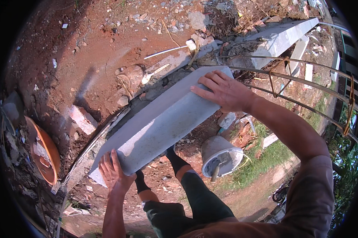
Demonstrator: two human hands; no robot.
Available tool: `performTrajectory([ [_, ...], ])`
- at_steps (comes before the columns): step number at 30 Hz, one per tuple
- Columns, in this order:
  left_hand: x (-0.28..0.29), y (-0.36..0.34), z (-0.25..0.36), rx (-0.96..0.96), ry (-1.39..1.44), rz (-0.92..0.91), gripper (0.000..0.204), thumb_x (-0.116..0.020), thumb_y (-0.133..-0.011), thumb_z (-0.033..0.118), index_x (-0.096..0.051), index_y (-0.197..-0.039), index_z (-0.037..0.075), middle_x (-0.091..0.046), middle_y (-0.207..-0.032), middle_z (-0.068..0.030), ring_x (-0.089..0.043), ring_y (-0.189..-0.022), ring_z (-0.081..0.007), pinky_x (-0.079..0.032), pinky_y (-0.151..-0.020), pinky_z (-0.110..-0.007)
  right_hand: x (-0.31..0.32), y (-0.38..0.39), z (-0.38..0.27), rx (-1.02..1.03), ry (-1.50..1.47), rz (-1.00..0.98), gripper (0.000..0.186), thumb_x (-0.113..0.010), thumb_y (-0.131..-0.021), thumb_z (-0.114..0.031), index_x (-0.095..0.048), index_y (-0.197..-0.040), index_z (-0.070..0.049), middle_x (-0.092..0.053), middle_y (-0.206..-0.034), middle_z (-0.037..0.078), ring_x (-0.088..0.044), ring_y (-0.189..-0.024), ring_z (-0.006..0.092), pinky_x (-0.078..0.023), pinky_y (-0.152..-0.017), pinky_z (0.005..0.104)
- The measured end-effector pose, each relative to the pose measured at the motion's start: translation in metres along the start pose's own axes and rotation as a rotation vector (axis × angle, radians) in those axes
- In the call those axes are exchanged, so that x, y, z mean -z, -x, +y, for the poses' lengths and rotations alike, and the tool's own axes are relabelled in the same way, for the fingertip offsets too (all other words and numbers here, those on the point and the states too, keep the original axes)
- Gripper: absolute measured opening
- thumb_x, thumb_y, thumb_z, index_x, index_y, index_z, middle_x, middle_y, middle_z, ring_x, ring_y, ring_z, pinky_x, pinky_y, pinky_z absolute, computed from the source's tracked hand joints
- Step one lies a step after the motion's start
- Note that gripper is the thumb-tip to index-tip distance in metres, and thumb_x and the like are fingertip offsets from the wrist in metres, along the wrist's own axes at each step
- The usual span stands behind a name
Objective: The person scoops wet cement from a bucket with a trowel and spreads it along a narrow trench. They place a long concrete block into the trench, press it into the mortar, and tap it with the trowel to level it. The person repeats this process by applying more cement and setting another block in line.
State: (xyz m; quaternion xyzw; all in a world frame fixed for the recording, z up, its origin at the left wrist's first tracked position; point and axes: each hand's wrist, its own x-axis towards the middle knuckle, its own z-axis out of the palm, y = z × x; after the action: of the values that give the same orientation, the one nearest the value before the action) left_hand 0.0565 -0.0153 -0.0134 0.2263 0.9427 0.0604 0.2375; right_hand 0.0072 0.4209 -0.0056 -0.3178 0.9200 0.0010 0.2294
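A long, pale grey concrete block [163, 123] lies aslant in front of me, over a low strip of rough mortar [137, 104]. My left hand [116, 174] is on its near left end, fingers bent over the edge. At the far right end my right hand [223, 90] grips the block, with the fingers over its top and the palm against the near side. Whether the block's underside rests fully on the mortar is hidden.
A bucket [214, 152] holding a trowel [215, 173] tilts beside my legs. Tied steel bars [290, 77] stretch out at the right. Another grey block [280, 41] lies beyond. Further left are a broken brick [83, 119] and an orange basin [52, 158] with rubble.
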Motion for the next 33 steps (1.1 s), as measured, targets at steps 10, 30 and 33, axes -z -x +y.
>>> performTrajectory([
  [10, -0.03, -0.011, 0.006, 0.014, 0.014, -0.015, 0.12, -0.084, -0.045, 0.022, -0.014, -0.142, 0.01, -0.029, -0.134, -0.0209, -0.031, -0.123, -0.0406, -0.023, -0.104, -0.055, -0.02, 0.006, 0.01, -0.007, 0.08, 0.01, 0.078, -0.07, -0.069, -0.015, -0.035, -0.138, -0.016, -0.048, -0.12, 0.011, -0.046, -0.114, 0.028, -0.034, -0.101, 0.0395],
  [30, -0.033, -0.017, -0.012, 0.053, 0.006, -0.106, 0.123, -0.089, -0.049, 0.036, -0.015, -0.143, 0.006, -0.029, -0.138, -0.0197, -0.03, -0.126, -0.0372, -0.023, -0.104, -0.053, -0.028, 0.047, -0.066, -0.74, -0.307, 0.408, 0.076, -0.072, -0.074, -0.024, -0.033, -0.137, -0.006, -0.041, -0.131, 0.02, -0.038, -0.125, 0.0366, -0.029, -0.106, 0.0448],
  [33, -0.023, -0.021, -0.003, 0.042, 0.005, -0.121, 0.127, -0.088, -0.045, 0.042, -0.015, -0.142, 0.004, -0.025, -0.143, -0.0221, -0.022, -0.133, -0.0375, -0.016, -0.108, -0.053, -0.063, 0.056, -0.138, -1.281, -1.042, 0.653, 0.088, -0.071, -0.079, -0.034, -0.021, -0.139, 0.007, -0.032, -0.139, 0.025, -0.037, -0.127, 0.0358, -0.03, -0.106, 0.0418],
])
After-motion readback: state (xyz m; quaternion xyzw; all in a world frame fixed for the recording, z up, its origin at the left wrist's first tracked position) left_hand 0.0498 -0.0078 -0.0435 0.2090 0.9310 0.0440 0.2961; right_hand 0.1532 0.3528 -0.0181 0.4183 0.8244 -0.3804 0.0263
